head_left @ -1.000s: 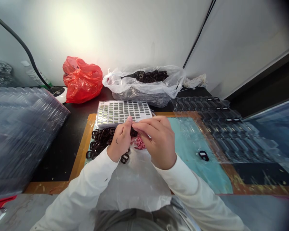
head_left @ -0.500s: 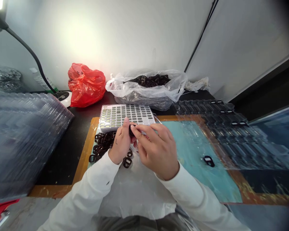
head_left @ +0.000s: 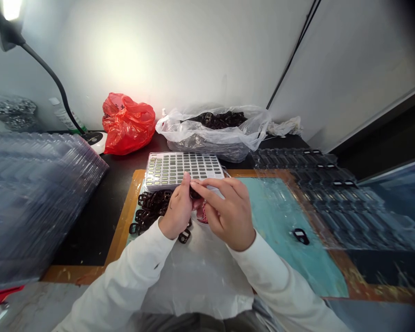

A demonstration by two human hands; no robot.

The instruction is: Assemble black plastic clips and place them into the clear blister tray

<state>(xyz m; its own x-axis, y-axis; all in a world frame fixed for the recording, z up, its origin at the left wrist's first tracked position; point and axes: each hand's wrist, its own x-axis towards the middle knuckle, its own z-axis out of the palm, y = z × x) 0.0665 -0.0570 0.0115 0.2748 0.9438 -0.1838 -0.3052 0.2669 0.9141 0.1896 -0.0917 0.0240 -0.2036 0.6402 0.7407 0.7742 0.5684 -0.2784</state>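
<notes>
My left hand is closed around a small black plastic part, thumb pointing up along it. The fingertips of my right hand press together at the same part's upper side; whether they hold anything small of their own is hidden. Under the hands shows a cluster of small pink-red pieces, partly covered. Left of my left hand lies a pile of black plastic frames, with a loose black frame below the wrist. Behind the hands is a white sheet of small dark rectangles.
A single black frame with a white window rests on the teal mat. Clear plastic trays spread at right; stacked trays stand at left. At the back are a red bag, a clear bag of black parts and a lamp.
Both hands stay together at the black part, and the right fingers have shifted slightly over it. More of the pink-red pieces shows beneath. The whole view has moved a little.
</notes>
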